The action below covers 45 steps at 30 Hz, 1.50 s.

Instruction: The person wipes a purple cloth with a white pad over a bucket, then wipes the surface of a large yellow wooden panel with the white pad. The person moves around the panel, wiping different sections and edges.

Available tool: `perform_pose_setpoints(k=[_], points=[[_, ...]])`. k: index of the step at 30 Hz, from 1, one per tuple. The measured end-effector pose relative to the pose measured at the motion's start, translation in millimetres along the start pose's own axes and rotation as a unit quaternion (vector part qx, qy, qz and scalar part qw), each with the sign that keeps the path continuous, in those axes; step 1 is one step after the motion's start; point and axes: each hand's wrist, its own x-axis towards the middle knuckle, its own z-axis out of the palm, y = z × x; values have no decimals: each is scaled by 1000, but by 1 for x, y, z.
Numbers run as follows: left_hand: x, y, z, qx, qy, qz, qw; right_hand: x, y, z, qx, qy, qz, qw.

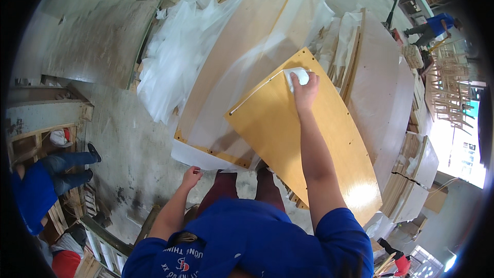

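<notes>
pressing white cloth (299, 76) on yellow panel (288, 128)

We see only part of the small white cloth (300, 76); the right hand (304, 92) covers its near side. The translucent plastic sheet (216, 46) veils the stacked plywood panels (242, 62) beneath. The curved yellow plywood panel (288, 134) hides the stack's right edge. The seated person in blue (36, 190) is cut off at the left rim.

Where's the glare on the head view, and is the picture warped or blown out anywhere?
Head view: a bright glare patch sits on the glossy yellow panel near its lower right end; the doorway at the right rim is blown out white; straight panel edges bow toward the dark round rim; the right hand and white cloth look sharp.
</notes>
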Motion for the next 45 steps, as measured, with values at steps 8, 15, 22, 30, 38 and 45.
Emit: perform_pose_setpoints(k=[8, 15, 22, 30, 38, 45], points=[[1, 8, -11, 5, 7, -24, 1000, 61, 16, -8, -43, 74, 20, 996], [8, 18, -12, 2, 6, -27, 1000, 87, 20, -11, -76, 44, 43, 995], [12, 29, -9, -7, 8, -22, 1000, 91, 22, -8, -84, 21, 53, 995], [13, 35, -12, 0, -10, -19, 1000, 102, 27, -11, -96, 36, 43, 994], [13, 41, -15, -17, -8, -19, 1000, 103, 37, -20, -137, 20, 55, 989], [15, 43, -13, -5, -17, -14, 1000, 99, 41, -38, -155, 10, 69, 985]])
